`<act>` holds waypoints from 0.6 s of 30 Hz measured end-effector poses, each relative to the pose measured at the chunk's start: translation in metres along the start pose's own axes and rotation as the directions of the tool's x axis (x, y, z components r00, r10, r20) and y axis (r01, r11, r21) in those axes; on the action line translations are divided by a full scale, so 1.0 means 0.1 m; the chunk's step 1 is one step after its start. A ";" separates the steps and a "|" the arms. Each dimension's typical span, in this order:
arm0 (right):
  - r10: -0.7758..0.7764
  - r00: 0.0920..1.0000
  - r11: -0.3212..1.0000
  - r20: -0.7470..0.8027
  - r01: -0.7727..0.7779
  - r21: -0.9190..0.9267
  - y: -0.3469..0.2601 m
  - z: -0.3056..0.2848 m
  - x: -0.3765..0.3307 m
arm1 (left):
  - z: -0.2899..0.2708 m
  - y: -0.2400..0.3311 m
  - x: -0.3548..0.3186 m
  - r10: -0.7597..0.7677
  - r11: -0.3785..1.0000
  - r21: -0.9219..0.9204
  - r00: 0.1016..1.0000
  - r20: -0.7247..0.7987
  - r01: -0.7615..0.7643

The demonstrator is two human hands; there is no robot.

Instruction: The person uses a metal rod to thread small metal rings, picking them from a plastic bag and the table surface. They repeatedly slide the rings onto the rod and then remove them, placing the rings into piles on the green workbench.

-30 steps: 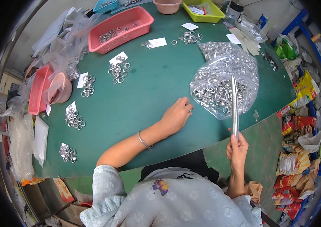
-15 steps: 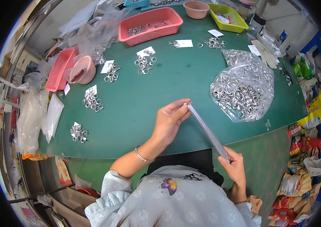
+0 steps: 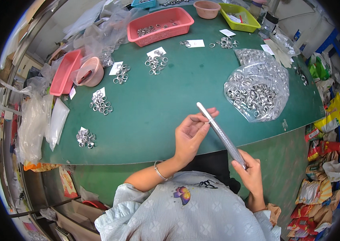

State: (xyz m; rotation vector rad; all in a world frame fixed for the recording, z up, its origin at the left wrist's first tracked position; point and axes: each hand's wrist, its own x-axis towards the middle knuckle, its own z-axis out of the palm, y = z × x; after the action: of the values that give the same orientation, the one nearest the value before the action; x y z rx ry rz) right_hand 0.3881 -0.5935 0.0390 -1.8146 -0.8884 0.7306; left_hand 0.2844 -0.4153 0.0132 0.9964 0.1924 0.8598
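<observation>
Bench [image 3: 170,100]: dark green. Tapered rod [image 3: 221,134]: silver-grey, fine dark markings along its length. Rings in clear bag [image 3: 256,92]: silver. Basket [image 3: 160,25]: pink-red. Tray [image 3: 238,16]: yellow-green. Bowl [image 3: 91,71]: pale pink. Shirt [image 3: 186,213]: light grey, purple-orange butterfly print.

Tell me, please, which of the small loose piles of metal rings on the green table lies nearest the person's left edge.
The ring pile at the table's lower left, nearest the clear plastic bags; the other loose piles lie farther up and rightward.

Green desk [image 3: 186,96] carrying small heaps of metal rings [image 3: 156,63], clear plastic bag of rings [image 3: 258,90] lying right, red plastic basket [image 3: 160,25] sitting behind, yellow tray [image 3: 238,12] resting nearby
</observation>
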 end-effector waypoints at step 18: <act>-0.114 0.993 0.992 0.008 0.114 -0.046 -0.12 0.03 -0.06 | -0.17 0.25 -0.06 -0.418 0.905 0.113 0.906 0.064 0.409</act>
State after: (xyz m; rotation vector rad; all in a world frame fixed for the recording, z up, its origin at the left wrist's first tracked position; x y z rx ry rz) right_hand 0.3792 -0.5941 0.0496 -1.7874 -1.0117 0.6472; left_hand 0.2578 -0.4021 0.0228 1.0325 0.3609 0.4193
